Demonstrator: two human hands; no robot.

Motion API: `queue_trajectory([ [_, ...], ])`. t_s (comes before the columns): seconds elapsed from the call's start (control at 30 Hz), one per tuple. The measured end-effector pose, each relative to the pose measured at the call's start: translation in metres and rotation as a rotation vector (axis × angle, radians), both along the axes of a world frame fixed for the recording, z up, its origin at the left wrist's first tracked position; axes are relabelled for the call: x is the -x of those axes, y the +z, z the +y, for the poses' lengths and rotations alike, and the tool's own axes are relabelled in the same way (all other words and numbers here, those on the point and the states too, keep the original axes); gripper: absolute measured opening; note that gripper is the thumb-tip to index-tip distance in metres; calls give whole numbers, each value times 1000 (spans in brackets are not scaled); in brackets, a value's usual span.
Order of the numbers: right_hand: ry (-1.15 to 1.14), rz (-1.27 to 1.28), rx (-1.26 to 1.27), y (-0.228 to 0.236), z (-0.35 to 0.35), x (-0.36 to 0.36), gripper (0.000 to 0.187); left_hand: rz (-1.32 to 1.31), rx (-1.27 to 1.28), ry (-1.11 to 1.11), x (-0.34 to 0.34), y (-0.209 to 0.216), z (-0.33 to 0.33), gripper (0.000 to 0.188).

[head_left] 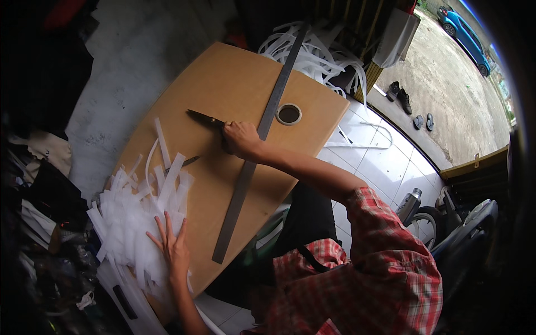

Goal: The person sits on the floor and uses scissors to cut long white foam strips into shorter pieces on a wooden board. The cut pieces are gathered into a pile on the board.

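My right hand [241,139] is closed round a dark pointed tool that looks like shut scissors [202,116]; the handles are mostly hidden in the fist. The blades point left above the tan tabletop [195,84]. Close by my right wrist, a long dark metal ruler [240,195] lies slantwise across the table. My left hand [177,248] rests with fingers spread at the right edge of a heap of short white strips [131,220], touching them. A thin dark piece or shadow [191,162] shows beside the heap.
A round grommet hole [289,114] sits in the tabletop. Long white strips [312,56] are piled beyond the far edge. One strip [374,146] trails onto the white tiles. Shoes [403,99], a metal bottle [410,204] and a wheeled thing [427,223] stand to the right.
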State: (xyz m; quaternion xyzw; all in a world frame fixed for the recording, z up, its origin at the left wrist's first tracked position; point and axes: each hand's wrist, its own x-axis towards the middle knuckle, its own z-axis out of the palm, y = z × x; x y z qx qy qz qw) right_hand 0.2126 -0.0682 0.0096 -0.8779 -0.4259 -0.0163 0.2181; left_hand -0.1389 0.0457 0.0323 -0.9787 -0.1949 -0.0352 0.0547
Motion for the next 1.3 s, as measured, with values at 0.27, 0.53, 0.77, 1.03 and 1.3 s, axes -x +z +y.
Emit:
queue_trajectory([
  [0.27,196,-122,27,2,6,13,18,-388,24,49,-36,6,-44,10],
  [0.53,181,153,-381,48,-58,-18,18,-504,215,-35,-88,1,-105,10],
  [0.77,-430,214,-706,9,-154,-253,27,-417,317,-109,-101,-16,-133,17],
  [1.03,-201,153,130,-125,-167,-371,133,-300,377,-148,-105,-16,-136,16],
  [1.3,-160,43,309,-173,-133,-372,130,-222,313,-135,-119,-3,-142,20],
])
